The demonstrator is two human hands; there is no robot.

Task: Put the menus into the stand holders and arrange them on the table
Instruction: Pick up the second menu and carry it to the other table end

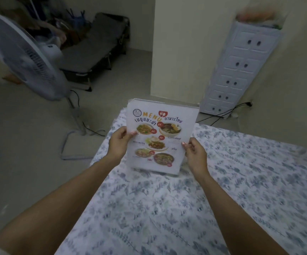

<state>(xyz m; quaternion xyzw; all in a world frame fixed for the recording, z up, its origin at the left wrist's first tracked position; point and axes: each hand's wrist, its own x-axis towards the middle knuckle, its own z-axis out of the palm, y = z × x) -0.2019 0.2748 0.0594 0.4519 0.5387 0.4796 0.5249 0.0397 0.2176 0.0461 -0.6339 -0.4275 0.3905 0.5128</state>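
Menu [161,137] standing upright inside a clear stand holder [197,105], long axis running top to bottom, printed side facing the camera. Leaning a touch so the top edge sits slightly further away and tips a bit to the right. "MENU" heading up top, food photos stacked below it. Bottom edge of the holder down on the floral tablecloth [167,208], right near the table's far-left corner.

Left hand [118,143] pinching the menu's left edge about halfway up, thumb over the front, fingers wrapped behind. Right hand [195,153] closed on the right edge a bit lower than the left one, thumb tip on the front. Both forearms reaching in from below the menu.

Outward from the menu: tablecloth spreading toward the camera and off to the right. Standing fan [22,56] up and to the left of the menu, its base on the floor. Folding cot [92,50] behind the fan. White drawer unit [241,70] up and to the right, against the wall, black cables trailing from its foot.
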